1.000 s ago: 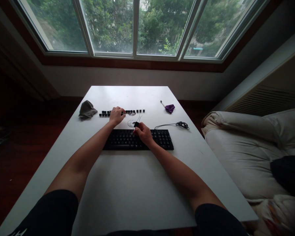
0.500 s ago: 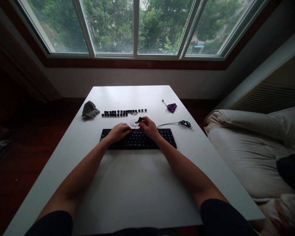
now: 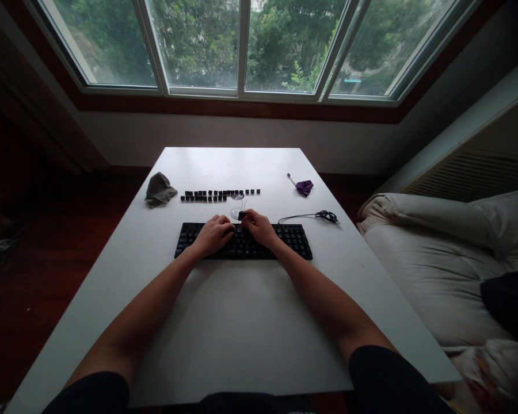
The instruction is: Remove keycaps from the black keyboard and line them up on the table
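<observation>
A black keyboard [image 3: 294, 240] lies across the middle of the white table [image 3: 242, 322]. My left hand [image 3: 214, 233] rests on its middle keys with the fingers loosely bent, and I see nothing in it. My right hand [image 3: 259, 227] is closed on a small black wire keycap puller [image 3: 240, 215], held at the keyboard's far edge. Just beyond the keyboard lies a row of several loose black keycaps [image 3: 211, 196]. A clear round disc [image 3: 235, 212] sits on the table by the puller.
A crumpled grey cloth [image 3: 159, 189] lies at the far left, and a purple cloth with a small stick [image 3: 303, 186] at the far right. The keyboard's coiled cable [image 3: 326, 216] runs off to the right. A white sofa [image 3: 440, 259] stands beside the table.
My left hand came back from the keycap row and settled on the keyboard. My right hand with the puller shifted slightly towards the keyboard's far edge.
</observation>
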`<action>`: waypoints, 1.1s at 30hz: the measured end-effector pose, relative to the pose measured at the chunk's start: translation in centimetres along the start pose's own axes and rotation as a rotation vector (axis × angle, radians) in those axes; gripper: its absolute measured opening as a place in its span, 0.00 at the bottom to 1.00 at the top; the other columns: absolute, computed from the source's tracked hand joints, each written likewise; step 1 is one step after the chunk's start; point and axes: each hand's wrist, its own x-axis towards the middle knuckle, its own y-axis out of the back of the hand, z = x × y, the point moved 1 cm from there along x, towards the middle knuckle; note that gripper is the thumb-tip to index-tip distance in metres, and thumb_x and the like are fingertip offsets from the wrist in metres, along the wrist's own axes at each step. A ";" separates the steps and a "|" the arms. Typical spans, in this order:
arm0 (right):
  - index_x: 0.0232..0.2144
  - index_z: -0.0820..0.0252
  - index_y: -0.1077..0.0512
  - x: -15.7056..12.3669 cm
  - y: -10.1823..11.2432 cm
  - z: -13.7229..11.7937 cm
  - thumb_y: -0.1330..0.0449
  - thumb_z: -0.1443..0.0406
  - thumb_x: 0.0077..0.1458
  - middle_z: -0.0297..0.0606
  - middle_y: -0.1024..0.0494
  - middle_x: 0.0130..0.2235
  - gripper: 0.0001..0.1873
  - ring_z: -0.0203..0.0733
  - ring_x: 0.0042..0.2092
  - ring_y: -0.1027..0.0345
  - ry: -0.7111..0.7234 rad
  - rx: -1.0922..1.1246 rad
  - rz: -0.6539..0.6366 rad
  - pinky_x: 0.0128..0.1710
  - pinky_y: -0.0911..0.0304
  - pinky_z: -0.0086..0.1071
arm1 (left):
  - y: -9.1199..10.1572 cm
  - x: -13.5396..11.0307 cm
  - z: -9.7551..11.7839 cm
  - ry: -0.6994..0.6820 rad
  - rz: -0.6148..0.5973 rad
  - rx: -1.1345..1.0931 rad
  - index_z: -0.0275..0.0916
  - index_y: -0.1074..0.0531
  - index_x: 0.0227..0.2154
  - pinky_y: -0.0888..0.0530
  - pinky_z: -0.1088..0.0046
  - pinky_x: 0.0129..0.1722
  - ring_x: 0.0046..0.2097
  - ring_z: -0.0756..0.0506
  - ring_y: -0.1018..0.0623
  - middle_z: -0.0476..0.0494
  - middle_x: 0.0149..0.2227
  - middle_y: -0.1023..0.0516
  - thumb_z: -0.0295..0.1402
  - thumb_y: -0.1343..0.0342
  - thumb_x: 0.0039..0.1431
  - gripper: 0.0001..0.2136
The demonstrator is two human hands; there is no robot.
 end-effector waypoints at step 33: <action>0.38 0.53 0.29 -2.1 -0.6 -1.4 0.42 0.52 0.63 0.34 0.18 0.32 0.12 0.45 0.35 0.22 -0.026 0.083 0.179 0.39 0.30 0.36 | -0.4 0.5 2.0 0.161 0.141 -0.155 0.43 0.22 0.43 0.27 0.62 0.47 0.46 0.41 0.23 0.42 0.44 0.21 0.42 0.44 0.68 0.11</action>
